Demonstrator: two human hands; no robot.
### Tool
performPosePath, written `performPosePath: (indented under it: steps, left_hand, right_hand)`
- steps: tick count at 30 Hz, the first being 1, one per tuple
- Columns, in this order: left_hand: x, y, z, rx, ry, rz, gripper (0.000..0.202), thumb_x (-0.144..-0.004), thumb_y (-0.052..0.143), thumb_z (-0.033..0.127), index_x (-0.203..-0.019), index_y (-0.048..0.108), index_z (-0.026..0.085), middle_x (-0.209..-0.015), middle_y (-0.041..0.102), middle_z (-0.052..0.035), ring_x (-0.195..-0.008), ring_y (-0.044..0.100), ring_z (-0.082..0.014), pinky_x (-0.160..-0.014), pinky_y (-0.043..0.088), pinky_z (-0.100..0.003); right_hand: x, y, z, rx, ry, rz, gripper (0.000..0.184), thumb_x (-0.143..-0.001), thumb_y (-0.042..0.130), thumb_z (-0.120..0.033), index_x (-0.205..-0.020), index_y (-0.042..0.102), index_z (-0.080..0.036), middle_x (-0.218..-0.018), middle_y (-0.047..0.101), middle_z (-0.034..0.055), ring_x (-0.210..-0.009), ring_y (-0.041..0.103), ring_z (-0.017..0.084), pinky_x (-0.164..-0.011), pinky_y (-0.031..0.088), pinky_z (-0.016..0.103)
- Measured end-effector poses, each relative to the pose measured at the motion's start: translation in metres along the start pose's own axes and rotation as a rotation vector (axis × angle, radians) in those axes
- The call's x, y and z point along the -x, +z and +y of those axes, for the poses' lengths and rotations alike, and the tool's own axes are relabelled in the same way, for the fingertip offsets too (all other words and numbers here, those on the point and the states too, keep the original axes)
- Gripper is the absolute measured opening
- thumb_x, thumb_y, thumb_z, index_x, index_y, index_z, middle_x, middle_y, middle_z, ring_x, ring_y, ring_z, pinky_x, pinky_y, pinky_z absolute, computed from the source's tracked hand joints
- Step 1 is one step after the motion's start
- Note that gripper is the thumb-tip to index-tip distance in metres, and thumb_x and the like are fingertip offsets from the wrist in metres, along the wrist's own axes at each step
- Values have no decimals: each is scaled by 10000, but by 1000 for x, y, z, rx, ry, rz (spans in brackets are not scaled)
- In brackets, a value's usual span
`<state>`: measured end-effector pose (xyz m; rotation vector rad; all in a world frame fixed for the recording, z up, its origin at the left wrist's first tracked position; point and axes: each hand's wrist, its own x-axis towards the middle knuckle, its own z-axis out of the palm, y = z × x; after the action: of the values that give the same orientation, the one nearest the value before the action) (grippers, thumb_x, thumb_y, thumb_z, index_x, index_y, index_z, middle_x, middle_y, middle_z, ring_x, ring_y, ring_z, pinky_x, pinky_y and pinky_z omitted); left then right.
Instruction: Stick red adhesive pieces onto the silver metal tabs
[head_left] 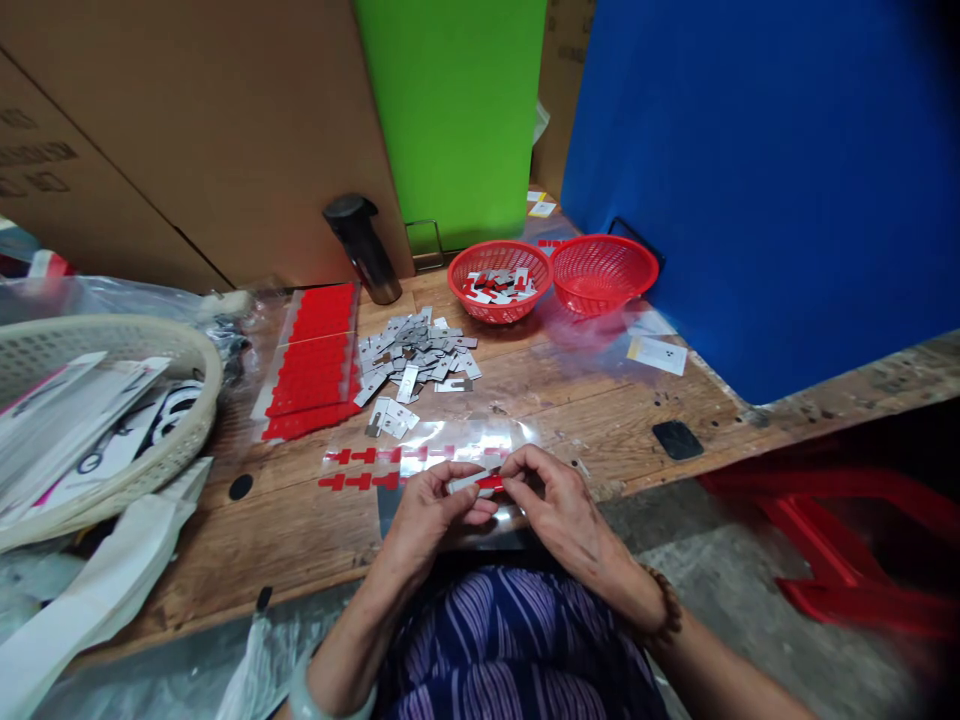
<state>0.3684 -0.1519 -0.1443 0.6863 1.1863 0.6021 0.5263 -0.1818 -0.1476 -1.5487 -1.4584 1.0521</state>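
Observation:
Near the table's front edge, my left hand (pixel 436 505) is closed on a small silvery flat plate (pixel 466 481), gripped between thumb and fingers. A red sticker (pixel 491 483) lies along this plate. My right hand (pixel 551 495) pinches the right end of the red sticker, fingertips close to the plate. Under and beyond both hands is a clear sheet (pixel 427 437) bearing rows of red T-shaped stickers (pixel 364 455). A heap of similar grey metal plates (pixel 420 350), some with slots, lies farther back. Left of it sits a stack of red sticker sheets (pixel 311 355).
One red basket (pixel 499 312) contains red-and-silver plates, beside a second red basket (pixel 606 290). A dark bottle (pixel 365 250) stands behind. A cream basket (pixel 206 385) with printed cards is at left, a blue panel (pixel 750 180) at right, and a red stool (pixel 832 560) below.

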Motion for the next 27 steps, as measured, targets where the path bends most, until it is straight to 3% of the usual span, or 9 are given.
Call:
performPosePath:
  steps: [9,17,27]
  left_hand:
    - [-4,0,1,23,-39,7,311,-686,682,125,-969,558,85,-648,714,-120,-520,662,-124,-545,519,-171]
    - [-5,1,1,31,-49,2,289,-702,663,100,-970,556,85,-640,714,-112,-516,662,-121,-530,513,-160]
    - [-4,3,1,9,-46,12,277,-714,649,99,-973,552,82,-641,713,-113,-522,661,-115,-549,516,-163]
  right_hand:
    - [-3,2,3,40,-45,19,96,-783,471,-113,-748,513,-192,-753,533,-20,-691,495,115,-638,364,232]
    - [-4,5,7,60,-46,17,105,-808,439,-125,-757,496,-198,-666,491,-39,-607,451,108,-584,336,228]
    - [-5,6,5,149,-83,22,124,-807,418,-91,-773,472,-198,-723,522,-15,-676,481,129,-637,353,245]
